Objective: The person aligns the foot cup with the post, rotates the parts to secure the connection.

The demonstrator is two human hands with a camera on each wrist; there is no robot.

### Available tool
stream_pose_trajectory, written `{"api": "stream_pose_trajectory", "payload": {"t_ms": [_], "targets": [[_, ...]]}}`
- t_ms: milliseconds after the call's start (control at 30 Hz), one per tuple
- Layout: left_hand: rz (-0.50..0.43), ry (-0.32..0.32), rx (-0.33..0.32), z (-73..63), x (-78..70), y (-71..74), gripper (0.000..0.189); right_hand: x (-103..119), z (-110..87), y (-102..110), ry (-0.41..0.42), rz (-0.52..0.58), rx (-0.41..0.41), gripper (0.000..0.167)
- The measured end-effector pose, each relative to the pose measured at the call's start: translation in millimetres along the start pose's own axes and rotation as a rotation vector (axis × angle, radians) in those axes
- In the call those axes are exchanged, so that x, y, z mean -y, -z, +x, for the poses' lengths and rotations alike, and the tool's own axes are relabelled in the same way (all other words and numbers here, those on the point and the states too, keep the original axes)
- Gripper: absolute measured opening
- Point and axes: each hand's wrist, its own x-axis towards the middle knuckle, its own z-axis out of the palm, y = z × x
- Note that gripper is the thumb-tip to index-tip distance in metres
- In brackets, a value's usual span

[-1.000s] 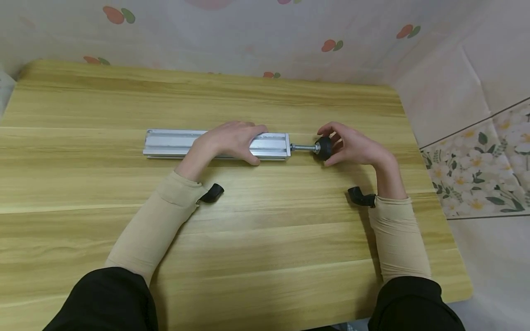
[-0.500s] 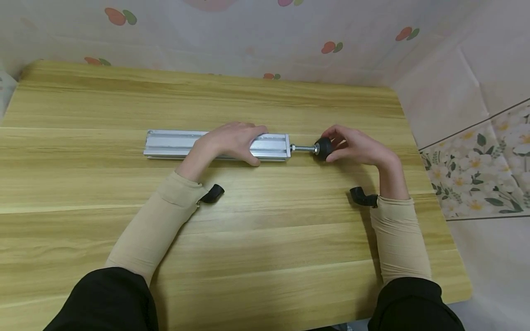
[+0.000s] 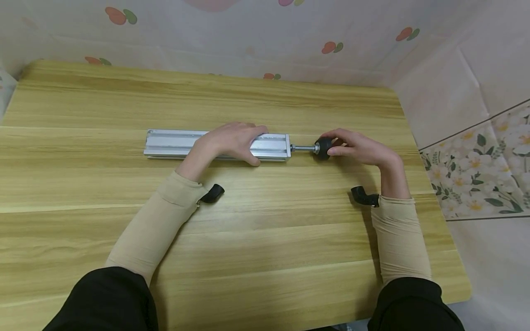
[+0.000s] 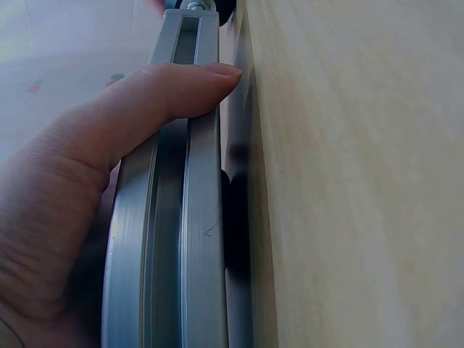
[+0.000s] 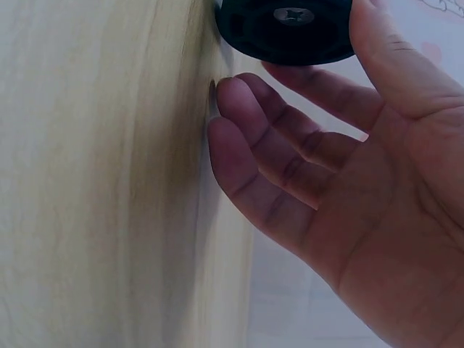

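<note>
A silver aluminium profile with long grooves lies across the table. My left hand grips it near its right end, thumb over the near side; the other fingertips are hidden behind it. From the profile's end plate a threaded rod sticks out to the right, with a black round levelling foot on it. My right hand pinches the foot's rim between thumb and forefinger. In the right wrist view a cross-head screw sits in the foot's underside, and the remaining fingers hang loosely curled below it.
The wood-grain table has its back edge against a patterned wall covering. Floral tiles are beyond its right edge. Black wrist cameras jut from both beige sleeves.
My right hand has gone from fingers spread around the foot to a pinch on its rim, with the thumb higher up. The left hand and the profile have stayed put.
</note>
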Motion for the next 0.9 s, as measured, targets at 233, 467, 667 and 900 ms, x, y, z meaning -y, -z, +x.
{"api": "stream_pose_trajectory", "payload": {"t_ms": [233,467,667,900], "targets": [[-0.001,0.002,-0.002,0.6,-0.7,0.5,0.079,-1.0,0.6,0.6,-0.010,0.002,-0.004,0.060],[-0.002,0.005,0.001,0.8,-1.6,0.7,0.079,2.2,7.3,-4.5,-0.005,0.092,-0.027,0.078],[-0.007,0.010,0.007,0.0,-2.6,1.2,0.080,6.8,10.7,-7.7,-0.012,0.074,-0.053,0.073],[-0.002,0.005,0.005,-0.1,-3.6,1.3,0.079,6.2,7.9,-6.2,0.005,0.065,-0.076,0.070]]}}
